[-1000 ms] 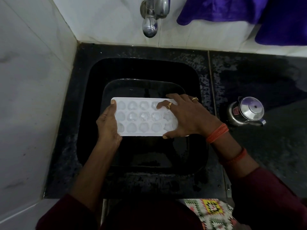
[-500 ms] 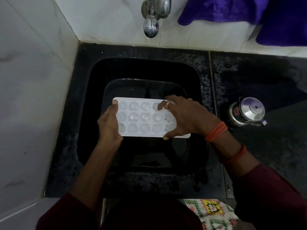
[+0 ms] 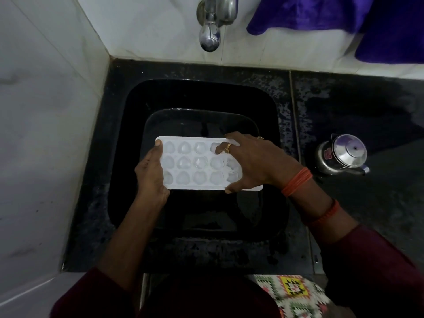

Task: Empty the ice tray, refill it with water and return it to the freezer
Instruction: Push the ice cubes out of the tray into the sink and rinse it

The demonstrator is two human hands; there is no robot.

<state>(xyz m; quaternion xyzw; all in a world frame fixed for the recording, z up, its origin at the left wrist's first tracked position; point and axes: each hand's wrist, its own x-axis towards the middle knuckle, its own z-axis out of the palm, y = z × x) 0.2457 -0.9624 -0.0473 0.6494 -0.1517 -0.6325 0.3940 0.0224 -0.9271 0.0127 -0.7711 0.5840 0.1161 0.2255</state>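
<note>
While held flat above the black sink (image 3: 128, 145), runs its long way from left to right, short ends at each side, open side up. Looks like a white plastic ice tray (image 3: 195, 164) with three rows of small round cups. Holds cloudy ice (image 3: 183, 162) in most cups; looks lumpy and broken in the cups at the right end. Gripped at the left short end by the left hand (image 3: 150, 174), thumb on the top rim, other fingers hidden under the tray. Gripped at the right end by the right hand (image 3: 254, 164), thumb hooked on the near edge, fingers bent over the far rows, one ringed finger poking down into a cup in the far row. Orange threads round that wrist. Around the sink, a black speckled stone desk (image 3: 344, 106). On the desk to the right, well apart from the tray, a small shiny steel pot (image 3: 344, 154) with its lid on. Behind, a white tiled wall (image 3: 46, 111) with a steel tap (image 3: 208, 37) over the sink's far edge and a purple cloth (image 3: 321, 14) hanging at the top right.
</note>
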